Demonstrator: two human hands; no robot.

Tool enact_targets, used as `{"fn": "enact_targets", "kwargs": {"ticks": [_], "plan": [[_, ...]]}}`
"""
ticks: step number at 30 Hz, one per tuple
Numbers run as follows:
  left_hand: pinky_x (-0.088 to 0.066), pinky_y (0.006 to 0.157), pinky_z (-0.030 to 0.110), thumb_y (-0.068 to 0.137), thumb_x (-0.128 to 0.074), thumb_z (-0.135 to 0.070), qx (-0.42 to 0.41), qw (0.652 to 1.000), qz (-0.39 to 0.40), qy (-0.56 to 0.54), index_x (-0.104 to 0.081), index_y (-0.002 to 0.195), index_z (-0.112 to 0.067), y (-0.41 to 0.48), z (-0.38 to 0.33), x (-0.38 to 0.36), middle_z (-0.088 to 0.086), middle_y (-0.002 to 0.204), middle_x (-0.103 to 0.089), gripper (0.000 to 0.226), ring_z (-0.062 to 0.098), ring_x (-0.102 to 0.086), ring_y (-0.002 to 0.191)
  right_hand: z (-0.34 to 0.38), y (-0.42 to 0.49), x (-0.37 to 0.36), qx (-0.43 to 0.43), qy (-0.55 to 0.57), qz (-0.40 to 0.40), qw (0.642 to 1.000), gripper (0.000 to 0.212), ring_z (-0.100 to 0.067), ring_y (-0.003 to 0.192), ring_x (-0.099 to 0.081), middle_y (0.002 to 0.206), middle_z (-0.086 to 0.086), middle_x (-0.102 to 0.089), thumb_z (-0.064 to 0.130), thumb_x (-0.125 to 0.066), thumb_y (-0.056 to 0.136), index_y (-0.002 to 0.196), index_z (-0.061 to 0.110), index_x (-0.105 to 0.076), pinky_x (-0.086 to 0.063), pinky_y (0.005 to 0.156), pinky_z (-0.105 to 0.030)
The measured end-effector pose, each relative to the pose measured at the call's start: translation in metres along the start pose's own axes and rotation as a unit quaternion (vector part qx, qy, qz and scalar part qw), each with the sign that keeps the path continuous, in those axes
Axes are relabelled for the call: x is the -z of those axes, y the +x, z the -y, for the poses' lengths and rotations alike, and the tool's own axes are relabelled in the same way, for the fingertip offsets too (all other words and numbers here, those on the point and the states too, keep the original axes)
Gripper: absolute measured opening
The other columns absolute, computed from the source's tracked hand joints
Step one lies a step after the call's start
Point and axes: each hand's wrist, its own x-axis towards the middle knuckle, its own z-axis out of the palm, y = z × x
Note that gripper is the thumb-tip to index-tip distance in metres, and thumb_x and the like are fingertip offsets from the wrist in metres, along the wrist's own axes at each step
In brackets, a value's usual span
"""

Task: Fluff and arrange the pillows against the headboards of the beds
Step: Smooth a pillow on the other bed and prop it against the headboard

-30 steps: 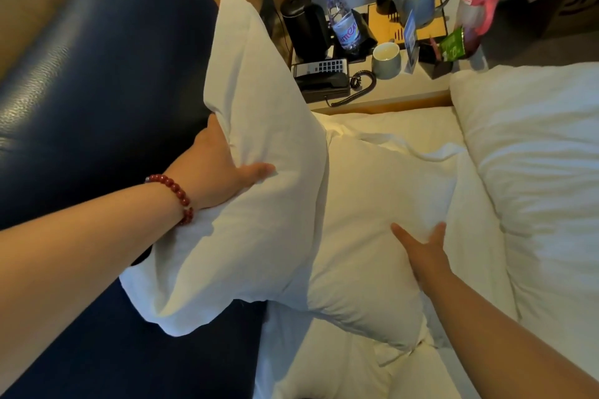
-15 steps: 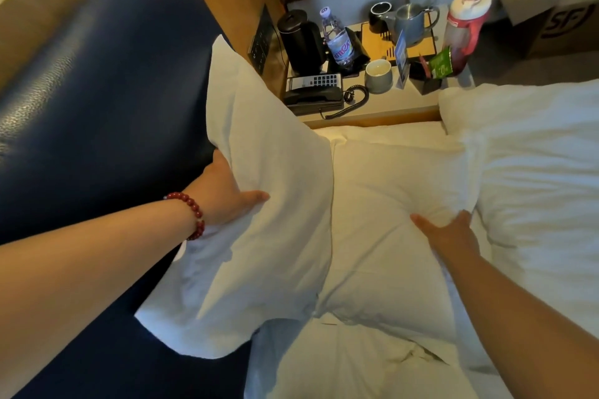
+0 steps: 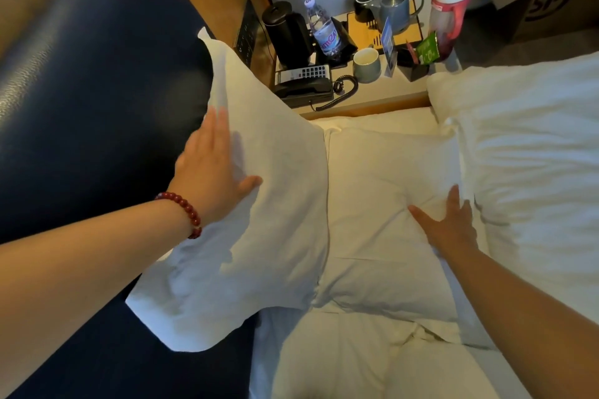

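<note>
Closest to me is the white bed sheet (image 3: 340, 359), with both my forearms reaching out over it. My hands are well apart, and both are flat and unclenched. My left hand (image 3: 214, 168), with a red bead bracelet (image 3: 184, 207) at the wrist, presses its straight fingers against the standing pillow (image 3: 259, 236), thumb spread over its face. That pillow leans tilted against the dark blue padded headboard (image 3: 97, 107). My right hand (image 3: 450, 223) rests with spread fingers near the right edge of the flat pillow (image 3: 382, 204), which lies on the mattress touching the standing one. Just right of it sits a puffy white duvet (image 3: 534, 155). Beyond the bed, the desk (image 3: 372, 97) carries a black telephone (image 3: 304, 87), a black kettle (image 3: 285, 32), a water bottle (image 3: 322, 29), a grey cup (image 3: 366, 65) and a red-and-white flask (image 3: 450, 10). Farthest right is a cardboard box (image 3: 551, 0)
</note>
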Motion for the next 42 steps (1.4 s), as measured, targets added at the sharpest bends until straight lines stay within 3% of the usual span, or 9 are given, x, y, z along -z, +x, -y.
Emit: {"fn": "enact_targets", "kwargs": {"ticks": [6, 12, 17, 20, 24, 29, 33, 39, 42], "plan": [[0.012, 0.114, 0.056, 0.091, -0.037, -0.066, -0.157, 0.961, 0.104, 0.202, -0.012, 0.153, -0.036, -0.022, -0.006, -0.017, -0.001, 0.164, 0.011, 0.074, 0.034, 0.020, 0.147, -0.041, -0.033, 0.001, -0.047, 0.141, 0.036, 0.988, 0.128, -0.038, 0.136, -0.039, 0.156, -0.011, -0.031, 0.092, -0.054, 0.054, 0.155, 0.032, -0.003, -0.032, 0.111, -0.054], [0.010, 0.114, 0.057, 0.094, -0.030, -0.061, -0.244, 0.907, 0.130, 0.319, -0.035, 0.147, -0.030, -0.038, -0.034, -0.050, -0.004, 0.159, -0.025, 0.061, 0.026, -0.005, 0.149, -0.098, -0.078, -0.017, -0.157, 0.284, 0.076, 0.943, 0.122, -0.036, 0.137, -0.038, 0.158, -0.008, -0.029, 0.089, -0.057, 0.059, 0.154, 0.023, -0.019, -0.035, 0.109, -0.053], [-0.033, 0.101, 0.023, 0.096, -0.052, -0.040, -0.055, 0.970, 0.166, -0.166, -0.054, 0.134, -0.020, -0.092, -0.087, -0.127, 0.002, 0.137, -0.055, 0.043, 0.018, -0.049, 0.123, -0.119, -0.100, -0.018, -0.252, 0.370, 0.090, 0.890, 0.147, -0.033, 0.110, -0.057, 0.141, -0.011, -0.051, 0.099, -0.056, 0.026, 0.144, 0.013, -0.041, -0.043, 0.087, -0.039], [-0.043, 0.072, 0.012, 0.095, -0.058, -0.031, 0.198, 0.855, 0.178, -0.445, -0.064, 0.099, -0.024, -0.144, -0.108, -0.189, -0.002, 0.108, -0.066, 0.010, 0.010, -0.057, 0.091, -0.123, -0.103, -0.021, -0.256, 0.360, 0.065, 0.895, 0.142, -0.031, 0.103, -0.056, 0.126, -0.010, -0.059, 0.101, -0.053, 0.029, 0.136, 0.007, -0.049, -0.043, 0.090, -0.039], [-0.047, 0.071, 0.029, 0.093, -0.061, -0.038, 0.431, 0.651, 0.215, -0.587, -0.060, 0.097, -0.013, -0.188, -0.099, -0.258, 0.006, 0.088, -0.059, 0.025, 0.017, -0.056, 0.076, -0.138, -0.110, -0.028, -0.213, 0.344, 0.080, 0.911, 0.116, -0.027, 0.091, -0.062, 0.107, -0.006, -0.063, 0.096, -0.060, 0.040, 0.118, 0.011, -0.061, -0.053, 0.086, -0.041], [-0.050, 0.062, 0.021, 0.088, -0.071, -0.024, 0.510, 0.444, 0.171, -0.717, -0.067, 0.093, -0.008, -0.198, -0.096, -0.305, 0.010, 0.074, -0.063, 0.017, 0.014, -0.066, 0.072, -0.153, -0.119, -0.037, -0.158, 0.485, 0.087, 0.856, 0.049, -0.021, 0.093, -0.066, 0.113, -0.006, -0.064, 0.021, -0.078, 0.082, 0.124, 0.014, -0.054, -0.057, 0.065, -0.029], [-0.056, 0.075, 0.032, 0.091, -0.067, -0.019, 0.467, 0.307, 0.110, -0.822, -0.066, 0.104, -0.009, -0.183, -0.106, -0.319, 0.008, 0.103, -0.070, 0.017, 0.020, -0.066, 0.095, -0.171, -0.129, -0.040, -0.115, 0.472, -0.078, 0.870, 0.030, -0.019, 0.083, -0.064, 0.100, -0.004, -0.067, 0.008, -0.067, 0.087, 0.113, 0.022, -0.065, -0.053, 0.073, -0.032], [-0.051, 0.046, 0.018, 0.091, -0.068, -0.017, 0.476, 0.400, 0.050, -0.781, -0.061, 0.092, -0.010, -0.215, -0.100, -0.344, 0.001, 0.072, -0.063, 0.011, 0.006, -0.062, 0.053, -0.175, -0.152, -0.041, -0.066, 0.454, -0.158, 0.874, 0.038, -0.010, 0.088, -0.065, 0.107, 0.005, -0.065, 0.012, -0.069, 0.085, 0.108, 0.039, -0.056, -0.051, 0.075, -0.025], [-0.057, 0.061, 0.022, 0.093, -0.065, -0.019, 0.452, 0.416, 0.065, -0.787, -0.061, 0.096, -0.010, -0.224, -0.102, -0.347, 0.004, 0.085, -0.065, 0.011, 0.008, -0.067, 0.071, -0.170, -0.142, -0.034, -0.117, 0.562, -0.053, 0.817, 0.052, -0.015, 0.095, -0.064, 0.112, 0.002, -0.058, 0.025, -0.077, 0.083, 0.122, 0.030, -0.044, -0.058, 0.077, -0.028]]}}
